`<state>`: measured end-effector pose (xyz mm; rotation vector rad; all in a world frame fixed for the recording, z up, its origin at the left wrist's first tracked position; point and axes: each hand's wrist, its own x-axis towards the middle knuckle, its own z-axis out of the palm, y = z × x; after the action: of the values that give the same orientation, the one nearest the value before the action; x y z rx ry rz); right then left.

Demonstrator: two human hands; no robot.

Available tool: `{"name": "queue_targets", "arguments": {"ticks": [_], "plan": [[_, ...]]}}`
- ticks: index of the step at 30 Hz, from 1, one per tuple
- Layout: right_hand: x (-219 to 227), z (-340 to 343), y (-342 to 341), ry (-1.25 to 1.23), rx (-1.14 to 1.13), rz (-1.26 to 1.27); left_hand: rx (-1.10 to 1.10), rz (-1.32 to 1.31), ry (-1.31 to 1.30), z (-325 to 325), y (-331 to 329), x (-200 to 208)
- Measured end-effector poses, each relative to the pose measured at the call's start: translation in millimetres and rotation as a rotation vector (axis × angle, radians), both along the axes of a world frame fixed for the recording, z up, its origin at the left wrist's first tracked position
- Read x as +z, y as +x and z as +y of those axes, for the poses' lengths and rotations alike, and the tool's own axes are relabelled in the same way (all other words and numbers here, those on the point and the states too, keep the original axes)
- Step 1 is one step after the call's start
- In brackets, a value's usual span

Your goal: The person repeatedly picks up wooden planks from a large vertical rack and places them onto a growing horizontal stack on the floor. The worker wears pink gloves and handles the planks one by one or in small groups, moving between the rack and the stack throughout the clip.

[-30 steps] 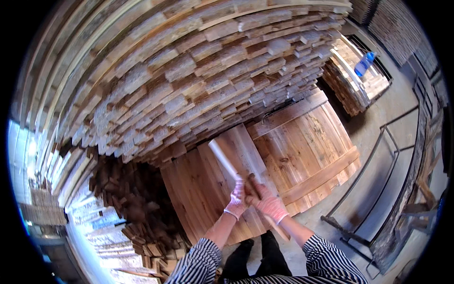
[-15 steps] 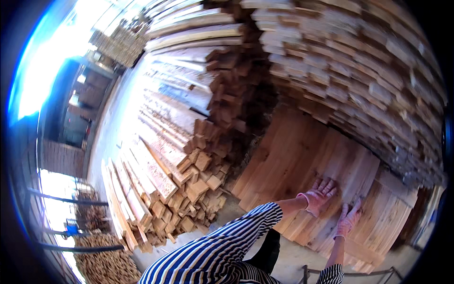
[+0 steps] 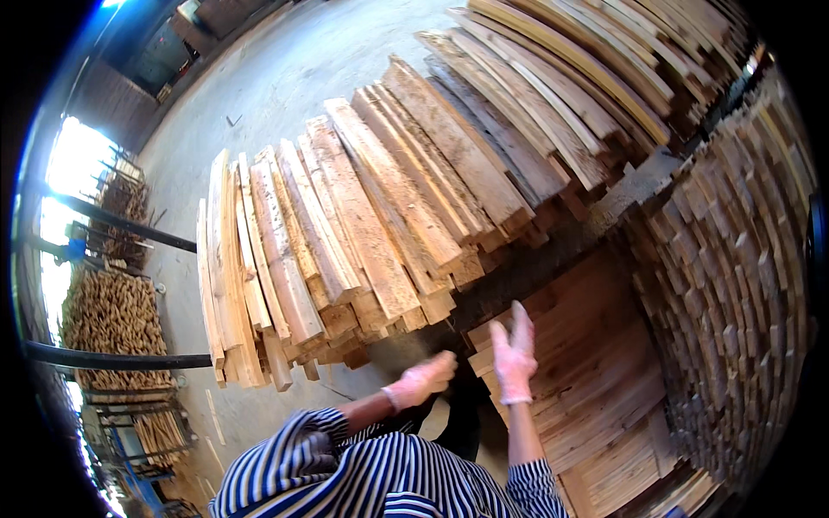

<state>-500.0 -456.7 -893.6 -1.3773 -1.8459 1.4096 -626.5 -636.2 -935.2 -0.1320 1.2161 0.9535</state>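
Note:
Both of my hands wear pale pink gloves. My left hand [image 3: 425, 380] hangs in the air between the stacked timber and my body, slightly blurred, with its fingers loosely stretched out and nothing visible in it. Held up over the left edge of the flat layer of reddish-brown boards [image 3: 596, 363], my right hand [image 3: 514, 358] has its fingers spread apart and is also without anything in it. The boards lie side by side at my right, with a few lighter ones nearest me. Beyond my hands, a wide pile of rough sawn timbers [image 3: 371, 224] shows its cut ends toward me.
A tall stack of planks [image 3: 725, 302] rises along the right side of the boards. Dark metal bars [image 3: 121, 356] stick out from the left. Behind them stand bundles of short wood pieces [image 3: 112, 319]. Concrete floor [image 3: 250, 86] stretches behind the timber pile.
Both hands have come up off the boards, where they lay flat. The view has turned left, bringing the timber pile to the middle.

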Motion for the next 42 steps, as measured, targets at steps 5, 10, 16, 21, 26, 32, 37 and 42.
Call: {"name": "queue_targets", "arguments": {"ticks": [5, 10, 16, 21, 26, 32, 37, 42], "plan": [[28.4, 15.8, -146.0, 0.144, 0.166, 0.105, 0.677, -0.313, 0.181, -1.2, -63.4, 33.8], [45.1, 5.1, -185.6, 0.097, 0.168, -0.244, 1.088, -0.921, 0.475, 32.8, -70.8, -14.7], [48.5, 19.7, -183.2, 0.075, 0.181, -0.222, 0.785, -0.344, 0.669, 66.2, -74.3, 43.5], [80.6, 72.3, -170.2, 0.151, 0.441, -0.026, 0.659, -0.173, 0.62, 70.9, -89.1, 104.5], [153.0, 156.8, -232.0, -0.725, 0.54, 0.152, 0.547, -0.236, 0.918, 83.9, -134.9, 175.7], [126.5, 121.3, -254.8, -1.147, 0.533, 0.221, 0.586, -0.176, 0.633, 79.6, -127.2, 158.3], [128.6, 79.6, -180.4, -1.105, 0.717, 0.285, 0.333, -0.035, 0.538, 15.4, -98.1, 139.3], [145.4, 47.0, -86.8, -0.314, 0.838, -0.272, 0.718, -0.243, 0.543, 61.0, -132.6, 115.2]]}}
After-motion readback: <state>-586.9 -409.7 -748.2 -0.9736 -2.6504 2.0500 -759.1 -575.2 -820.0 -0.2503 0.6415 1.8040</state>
